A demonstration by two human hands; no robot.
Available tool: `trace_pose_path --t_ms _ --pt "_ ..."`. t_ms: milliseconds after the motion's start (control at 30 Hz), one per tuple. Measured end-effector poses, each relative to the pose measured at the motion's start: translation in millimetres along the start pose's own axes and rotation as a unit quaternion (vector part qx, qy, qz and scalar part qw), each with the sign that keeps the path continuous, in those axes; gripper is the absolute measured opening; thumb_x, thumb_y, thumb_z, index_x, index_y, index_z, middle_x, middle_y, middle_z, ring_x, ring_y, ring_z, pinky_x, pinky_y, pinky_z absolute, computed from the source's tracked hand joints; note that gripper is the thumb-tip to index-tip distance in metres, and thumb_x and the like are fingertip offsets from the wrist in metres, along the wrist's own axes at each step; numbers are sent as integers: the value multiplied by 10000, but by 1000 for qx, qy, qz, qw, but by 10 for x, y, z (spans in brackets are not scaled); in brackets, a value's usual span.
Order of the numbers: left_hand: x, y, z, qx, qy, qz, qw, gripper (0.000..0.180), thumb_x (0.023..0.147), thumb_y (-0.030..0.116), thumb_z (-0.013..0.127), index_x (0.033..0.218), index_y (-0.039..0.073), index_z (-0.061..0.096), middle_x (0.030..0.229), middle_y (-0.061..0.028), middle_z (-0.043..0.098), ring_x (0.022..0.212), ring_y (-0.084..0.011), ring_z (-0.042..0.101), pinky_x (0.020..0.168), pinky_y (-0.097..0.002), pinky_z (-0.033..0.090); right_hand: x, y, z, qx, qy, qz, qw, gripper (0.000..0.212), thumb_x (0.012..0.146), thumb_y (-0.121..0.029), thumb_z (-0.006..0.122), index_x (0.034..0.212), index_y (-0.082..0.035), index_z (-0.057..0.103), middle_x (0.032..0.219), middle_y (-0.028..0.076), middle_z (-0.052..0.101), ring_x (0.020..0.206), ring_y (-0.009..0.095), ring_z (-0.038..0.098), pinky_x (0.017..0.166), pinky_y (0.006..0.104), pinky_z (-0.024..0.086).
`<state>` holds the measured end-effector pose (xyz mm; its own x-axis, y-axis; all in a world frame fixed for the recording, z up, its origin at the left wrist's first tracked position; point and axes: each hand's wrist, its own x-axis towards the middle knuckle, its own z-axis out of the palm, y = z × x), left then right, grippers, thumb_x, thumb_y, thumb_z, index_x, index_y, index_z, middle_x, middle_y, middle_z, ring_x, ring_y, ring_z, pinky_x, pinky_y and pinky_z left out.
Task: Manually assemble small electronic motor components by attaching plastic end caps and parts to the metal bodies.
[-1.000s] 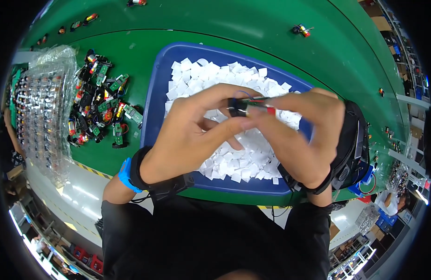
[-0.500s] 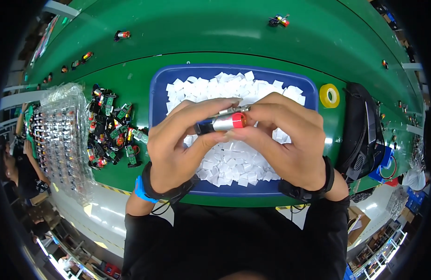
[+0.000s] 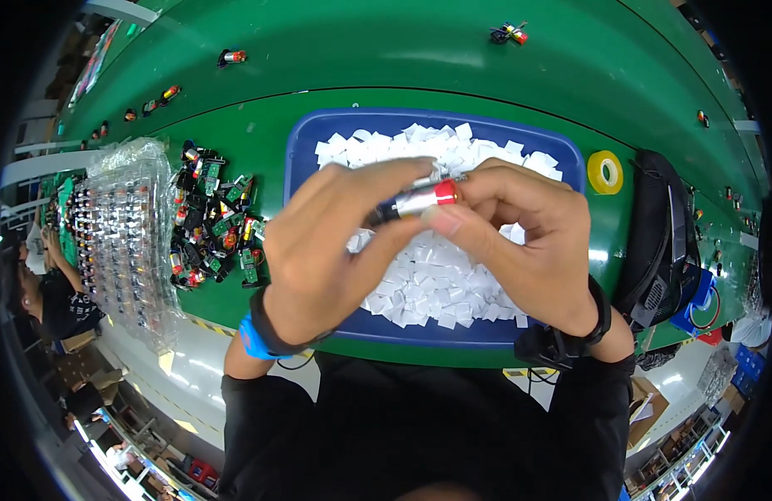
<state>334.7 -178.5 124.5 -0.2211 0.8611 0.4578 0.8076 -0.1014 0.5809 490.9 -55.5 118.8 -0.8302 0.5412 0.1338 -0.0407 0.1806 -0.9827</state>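
A small cylindrical assembly [image 3: 421, 200], black at its left end, silver in the middle and red at its right end, is held above a blue tray [image 3: 436, 115]. My left hand [image 3: 315, 250] is closed around its black end, with thumb below and fingers above. My right hand [image 3: 540, 238] pinches the red end between thumb and fingers. A small metal part [image 3: 448, 178] shows along the upper side, partly hidden by the fingers. Many small white paper pieces [image 3: 436, 292] fill the tray beneath.
Left of the tray lies a pile of similar assemblies with green circuit boards [image 3: 215, 221]. Beyond it are clear plastic-wrapped rows of parts [image 3: 123, 242]. Yellow tape [image 3: 604, 172] and a black bag [image 3: 653, 225] lie at right. A co-worker [image 3: 60, 292] is at far left.
The whole view has shifted slightly. The cylinder has tilted, its red end now higher than its black end. Both hands still hold it.
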Motion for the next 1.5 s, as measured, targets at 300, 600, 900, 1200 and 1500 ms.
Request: trace_pose_path --t_ms 300,600,900,1200,1500 --pt "945 -941 66 -205 -149 -224 941 371 887 276 766 1088 -25 686 864 -43 696 691 -99 597 553 -245 517 -10 -50 15 -121 -1 -66 990 377 811 -31 785 1170 -46 671 894 55 641 661 100 591 548 210 479" --pt "1824 -1593 1321 146 -75 131 978 369 845 363 767 1078 93 673 995 -136 706 963 -344 619 916 -448 468 -103 32 14 -450 -16 -254 856 217 736 -151 797 896 -92 664 794 5 591 657 166 595 527 301 478" --pt "1601 -1330 1048 -24 -124 36 991 195 819 223 724 902 61 653 840 -89 681 746 -256 600 700 -397 486 109 -90 -350 -439 81 -240 862 212 765 -121 779 952 -81 688 859 26 633 680 220 619 567 303 499" --pt "357 -109 -58 -203 -210 -100 951 195 768 -6 678 907 31 546 969 -41 501 780 -111 486 689 -251 416 181 29 -336 -396 -1 -200 896 390 736 -134 800 1100 -75 674 1047 59 632 912 251 625 632 339 513" --pt "-49 -87 -70 -138 -58 -86 985 263 786 77 787 967 62 597 946 -41 523 809 -141 523 655 -280 460 171 25 -286 -450 -20 -349 822 249 654 -91 789 888 -27 734 773 41 642 611 169 614 486 284 458"
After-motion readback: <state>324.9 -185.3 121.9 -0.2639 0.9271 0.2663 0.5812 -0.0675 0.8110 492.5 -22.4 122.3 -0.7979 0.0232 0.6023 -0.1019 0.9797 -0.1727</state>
